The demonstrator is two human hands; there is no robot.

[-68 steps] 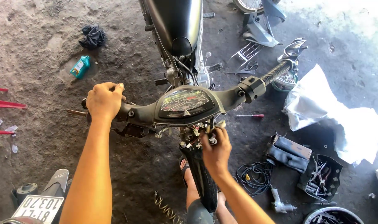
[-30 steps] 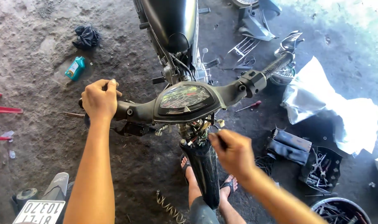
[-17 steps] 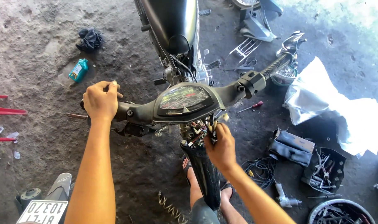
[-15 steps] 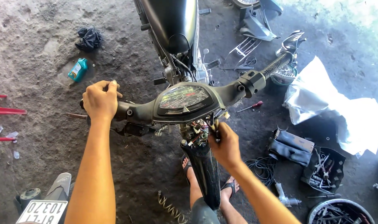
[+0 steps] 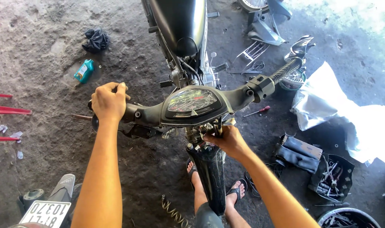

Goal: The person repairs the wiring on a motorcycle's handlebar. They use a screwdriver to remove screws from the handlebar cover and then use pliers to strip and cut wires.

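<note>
I look down on a stripped black motorbike with its handlebar (image 5: 243, 93) and speedometer cluster (image 5: 192, 101) across the middle. My left hand (image 5: 109, 102) is closed around the left handlebar grip. My right hand (image 5: 226, 138) is just under the cluster, its fingers pinched on small parts and wires at the steering stem (image 5: 198, 135). Whether it holds a tool is hidden. The black front fork cover (image 5: 211, 173) runs down between my sandalled feet (image 5: 236, 194).
A red-handled screwdriver (image 5: 260, 111) lies on the concrete to the right. Further right are white plastic sheeting (image 5: 348, 114), a black tool pouch (image 5: 334, 175) and a folded black part (image 5: 298, 148). A teal bottle (image 5: 84, 71) and black rag (image 5: 95, 40) lie upper left. A number plate (image 5: 44, 213) shows bottom left.
My right hand left the steering stem for a moment, swung out to the right, then came back under the cluster. My left hand stayed on the grip.
</note>
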